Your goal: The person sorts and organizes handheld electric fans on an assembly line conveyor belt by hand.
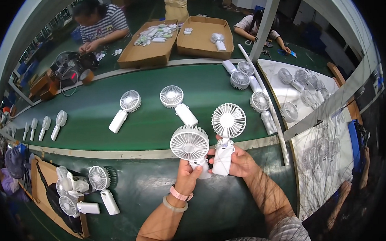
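Observation:
A white handheld fan [189,145] is held by its handle in my left hand [187,175], its round grille facing up. Beside it, my right hand [243,163] has its fingers around the handle of a second white handheld fan [222,157], whose round head points away from me. The two fans are close together above the near edge of the green conveyor belt [150,127]. Just beyond them on the belt lies another white fan [187,115], and a further fan [118,120] lies to its left.
Several fans [59,121] line the belt's far left; others [260,101] crowd its right end. A cardboard tray [37,187] with fans and a black item sits at lower left. Cardboard boxes [146,57] stand beyond the belt. Two people work there. A white side table [271,72] bears fans.

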Tool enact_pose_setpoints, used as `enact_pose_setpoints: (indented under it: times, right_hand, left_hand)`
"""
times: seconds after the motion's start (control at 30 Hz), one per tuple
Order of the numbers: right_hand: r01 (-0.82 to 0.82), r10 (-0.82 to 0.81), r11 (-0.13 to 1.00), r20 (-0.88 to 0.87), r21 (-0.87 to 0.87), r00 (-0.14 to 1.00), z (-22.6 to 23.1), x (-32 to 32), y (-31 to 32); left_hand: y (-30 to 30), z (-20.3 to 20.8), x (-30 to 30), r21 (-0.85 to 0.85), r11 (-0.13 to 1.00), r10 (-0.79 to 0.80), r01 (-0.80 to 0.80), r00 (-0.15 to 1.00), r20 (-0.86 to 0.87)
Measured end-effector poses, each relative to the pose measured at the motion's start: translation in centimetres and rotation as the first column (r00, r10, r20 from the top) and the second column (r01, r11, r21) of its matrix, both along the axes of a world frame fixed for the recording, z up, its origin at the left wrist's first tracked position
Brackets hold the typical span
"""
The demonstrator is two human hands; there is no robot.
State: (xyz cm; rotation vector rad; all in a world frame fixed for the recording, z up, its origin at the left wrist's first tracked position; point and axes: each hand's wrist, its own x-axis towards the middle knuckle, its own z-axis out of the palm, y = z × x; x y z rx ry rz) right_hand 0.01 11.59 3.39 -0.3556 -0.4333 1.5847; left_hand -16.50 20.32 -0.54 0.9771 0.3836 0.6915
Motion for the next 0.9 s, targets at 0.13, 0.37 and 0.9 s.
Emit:
enact_pose_setpoints:
  times: [0.13,0.37,0.9]
  right_hand:
    - [-0.027,0.028,0.999,-0.041,0.028,0.999,-0.3,0.2,-0.1]
    - [-0.022,0.022,0.999,-0.003,0.039,1.0,-0.4,0.1,-0.1]
    - [0.46,-0.328,0.886,0.631,-0.053,0.703,-1.8,0.3,0.3]
  left_hand:
    - [-0.1,0.3,0.1,-0.031,1.0,0.002,-0.001,0.999,0.034]
    - [-0.1,0.3,0.3,-0.082,0.995,0.051,-0.049,0.998,0.022]
    - [0.2,0.0,-0.1,-0.085,0.995,0.057,-0.055,0.998,0.019]
